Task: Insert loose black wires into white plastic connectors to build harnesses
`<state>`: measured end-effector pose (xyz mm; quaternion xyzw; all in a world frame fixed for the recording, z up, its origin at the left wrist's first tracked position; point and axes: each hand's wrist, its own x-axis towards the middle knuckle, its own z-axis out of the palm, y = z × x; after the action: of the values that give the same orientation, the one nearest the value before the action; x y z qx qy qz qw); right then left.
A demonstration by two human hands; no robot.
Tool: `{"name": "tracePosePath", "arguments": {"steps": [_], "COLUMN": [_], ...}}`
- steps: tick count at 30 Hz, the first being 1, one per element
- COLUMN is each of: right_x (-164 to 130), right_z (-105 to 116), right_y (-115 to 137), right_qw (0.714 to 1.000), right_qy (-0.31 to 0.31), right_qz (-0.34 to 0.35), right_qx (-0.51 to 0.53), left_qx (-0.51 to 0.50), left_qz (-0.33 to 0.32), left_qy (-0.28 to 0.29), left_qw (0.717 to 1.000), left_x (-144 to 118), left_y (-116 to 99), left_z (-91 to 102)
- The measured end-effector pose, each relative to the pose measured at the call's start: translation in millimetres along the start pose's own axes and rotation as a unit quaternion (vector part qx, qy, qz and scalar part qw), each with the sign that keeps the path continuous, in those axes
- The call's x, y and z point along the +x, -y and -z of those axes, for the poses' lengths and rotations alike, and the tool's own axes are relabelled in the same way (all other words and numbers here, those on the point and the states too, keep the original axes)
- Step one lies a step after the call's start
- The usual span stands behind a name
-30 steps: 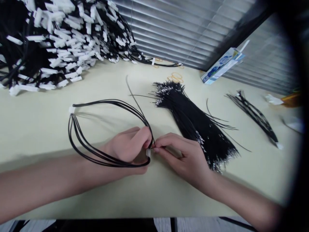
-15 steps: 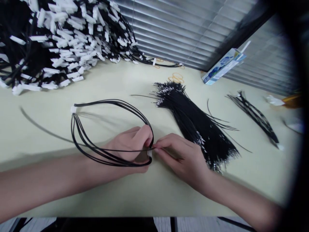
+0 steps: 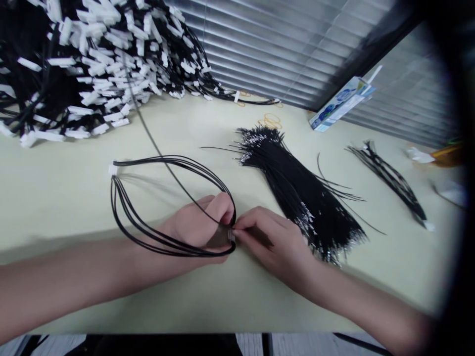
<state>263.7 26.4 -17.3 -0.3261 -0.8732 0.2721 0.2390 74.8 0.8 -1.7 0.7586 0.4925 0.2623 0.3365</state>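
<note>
My left hand (image 3: 200,225) pinches a small white connector (image 3: 230,236) near the middle of the pale table. From it several black wires loop left in an oval harness (image 3: 148,198) to a second white connector (image 3: 113,169). My right hand (image 3: 276,242) meets the left at the pinched connector, thumb and forefinger closed on the end of a single loose black wire (image 3: 156,143). That wire sticks up and to the left, blurred.
A big heap of finished black harnesses with white connectors (image 3: 85,64) fills the back left. A thick bundle of cut black wires (image 3: 297,188) lies right of my hands. A smaller bundle (image 3: 389,180), rubber bands (image 3: 270,120) and a small box (image 3: 341,101) sit further back.
The loose single wire has swung: it pointed up to the back, then lay flat toward the left, and now rises up-left. Both hands stay at the connector.
</note>
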Motion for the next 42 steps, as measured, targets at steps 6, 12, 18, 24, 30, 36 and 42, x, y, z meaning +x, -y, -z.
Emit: {"name": "tracePosePath", "arguments": {"steps": [6, 12, 18, 24, 30, 36, 42], "right_x": [3, 10, 20, 23, 13, -3, 0], "right_z": [-2, 3, 5, 15, 67, 91, 94], "right_y": [1, -5, -9, -8, -17, -37, -38], "right_qw": [0.999, 0.974, 0.960, 0.994, 0.958, 0.916, 0.949], "right_qy": [0.011, -0.040, -0.059, 0.048, 0.015, 0.123, 0.112], "right_qz": [0.029, -0.129, -0.167, -0.054, -0.068, -0.121, -0.159], "right_qx": [0.013, 0.180, 0.216, 0.079, -0.280, -0.361, -0.248], "left_qx": [0.005, 0.033, 0.078, 0.042, 0.041, 0.030, 0.031], "left_qz": [0.030, 0.043, -0.121, -0.076, -0.068, -0.053, -0.051], "left_qy": [-0.002, 0.028, 0.015, 0.000, 0.040, 0.029, 0.030], "left_qw": [1.000, 0.998, 0.989, 0.996, 0.996, 0.998, 0.998], "left_x": [0, -1, -3, -6, -7, -7, -6], "left_y": [-1, -4, 5, 8, 8, 6, 6], "left_z": [-1.7, 2.6, -0.9, -9.1, -5.5, -4.8, -6.6]}}
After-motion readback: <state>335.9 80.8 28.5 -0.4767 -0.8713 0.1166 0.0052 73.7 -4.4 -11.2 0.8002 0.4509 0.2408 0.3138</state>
